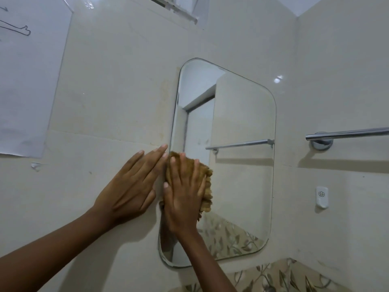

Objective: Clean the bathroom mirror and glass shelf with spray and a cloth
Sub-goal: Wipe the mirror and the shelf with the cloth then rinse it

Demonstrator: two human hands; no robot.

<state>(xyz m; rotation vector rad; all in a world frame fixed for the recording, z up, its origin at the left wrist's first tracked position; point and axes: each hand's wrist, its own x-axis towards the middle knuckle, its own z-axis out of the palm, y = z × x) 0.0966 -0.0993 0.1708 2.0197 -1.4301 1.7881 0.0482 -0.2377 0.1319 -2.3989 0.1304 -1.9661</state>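
Note:
A frameless mirror (237,127) with rounded corners hangs on the cream tiled wall. My right hand (183,192) presses a bunched brown cloth (207,184) flat against the mirror's left edge, fingers straight and spread. My left hand (130,186) lies flat on the wall tile just left of the mirror, fingers straight, fingertips touching the mirror's rim. No spray bottle or glass shelf is in view.
A chrome towel rail (345,133) juts from the right wall, with a white plastic hook (321,197) below it. A white paper sheet (27,76) is taped to the wall at the left. Leaf-patterned tiles (273,275) run below the mirror.

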